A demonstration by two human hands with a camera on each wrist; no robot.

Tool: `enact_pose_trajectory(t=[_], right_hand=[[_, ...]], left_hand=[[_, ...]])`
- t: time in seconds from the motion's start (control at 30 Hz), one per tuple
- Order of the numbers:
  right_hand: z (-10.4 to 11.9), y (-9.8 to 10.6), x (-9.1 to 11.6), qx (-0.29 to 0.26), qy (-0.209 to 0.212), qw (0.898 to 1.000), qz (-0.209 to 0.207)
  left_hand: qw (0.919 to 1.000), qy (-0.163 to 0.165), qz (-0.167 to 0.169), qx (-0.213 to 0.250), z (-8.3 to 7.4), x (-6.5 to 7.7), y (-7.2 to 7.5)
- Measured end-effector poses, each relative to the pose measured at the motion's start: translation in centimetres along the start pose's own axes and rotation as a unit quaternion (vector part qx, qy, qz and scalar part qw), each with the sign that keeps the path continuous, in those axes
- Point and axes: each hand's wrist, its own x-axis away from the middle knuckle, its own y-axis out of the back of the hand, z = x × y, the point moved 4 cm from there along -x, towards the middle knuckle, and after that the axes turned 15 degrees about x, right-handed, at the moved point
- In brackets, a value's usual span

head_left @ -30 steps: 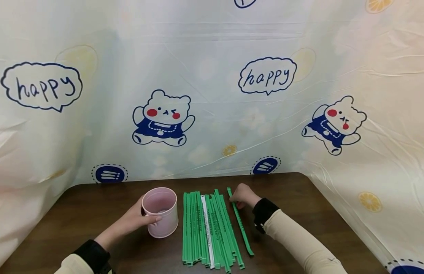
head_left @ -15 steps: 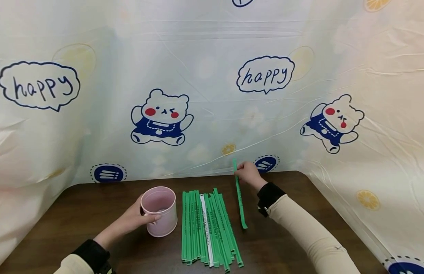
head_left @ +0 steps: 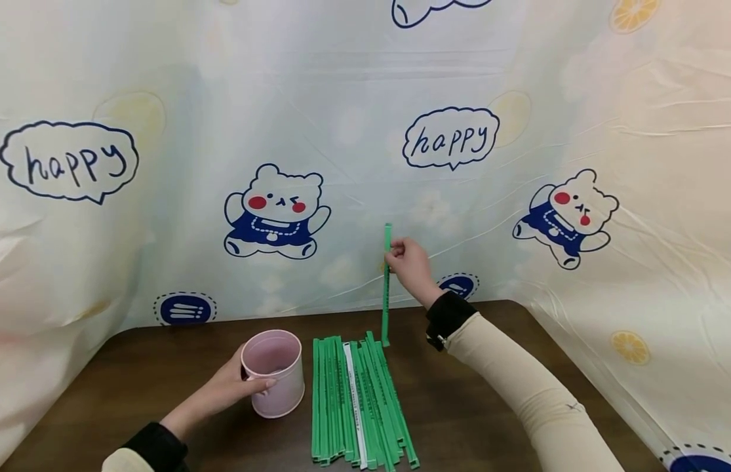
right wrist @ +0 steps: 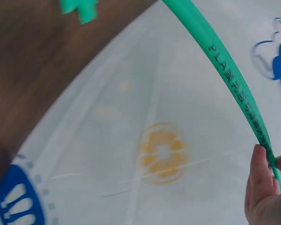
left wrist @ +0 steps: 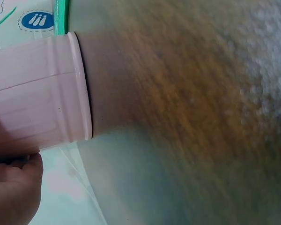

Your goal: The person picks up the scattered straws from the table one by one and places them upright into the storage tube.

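Behind everything in front of you hangs the sheet (head_left: 365,78), its bears and "happy" bubbles meeting the far edge of the bench (head_left: 465,413). The brown bench carries what you work with, all of it between your two arms, which probably suits reaching from either side.

Next in size comes the pile of straws (head_left: 370,403), spread side by side in one layer or close to it, their long sides running away from you. Laid that way, each one's end seems easy to pick out singly. At the upper right, a few fan out at a slant.

Just left of the pile the pink cup (head_left: 279,393) stands upright on the bench, mouth up. Your left grip (head_left: 229,381) is clamped on its left side, thumb across the front, other fingers mostly hidden behind; I take that hold as meant to steady it.

Your right grip (head_left: 409,262) is up against the sheet's backdrop, thumb and fingers pinched together on one green straw (head_left: 386,298). You have it in its upper part, so most of its length hangs nearly upright below your fingers; the right wrist view shows it bowing and its black print. Its lower end comes just beside the pile's far end; I cannot tell whether they touch.

Slimmest of all, the white straw (head_left: 355,396) lies among the green ones.
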Motion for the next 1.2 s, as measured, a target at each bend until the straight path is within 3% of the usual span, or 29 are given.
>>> enact_pose_trajectory(t=[0.2, 0.4, 0.57, 0.77, 0.9, 1.03, 1.2], right_hand=[[5.9, -0.5, -0.2, -0.068, 0.040, 0.997, -0.026], [11.8, -2.1, -0.3, -0.175, 0.048, 0.983, -0.036], [15.2, -4.6, 1.5, -0.185, 0.087, 0.979, -0.017], [15.6, -9.7, 4.5, -0.170, 0.113, 0.978, 0.032], [14.9, -12.9, 6.5, -0.122, 0.133, 0.981, 0.069], [14.1, -14.8, 7.9, -0.082, 0.154, 0.980, 0.094], [13.3, -16.3, 8.7, -0.046, 0.148, 0.981, 0.115]], left_hand=[[1.0000, 0.002, -0.004, 0.004, 0.1, 0.1, 0.1], [0.9997, -0.005, -0.007, 0.023, 0.2, 0.3, 0.4], [0.9999, 0.010, -0.009, 0.010, 0.2, 0.3, 0.4], [0.9995, 0.031, -0.006, 0.003, 0.2, 0.1, 0.3], [0.9996, 0.028, -0.003, 0.002, 0.3, 0.0, 0.2], [0.9995, 0.031, 0.003, -0.002, 0.4, 0.0, 0.1], [0.9997, 0.025, -0.002, -0.004, 0.3, 0.0, 0.3]])
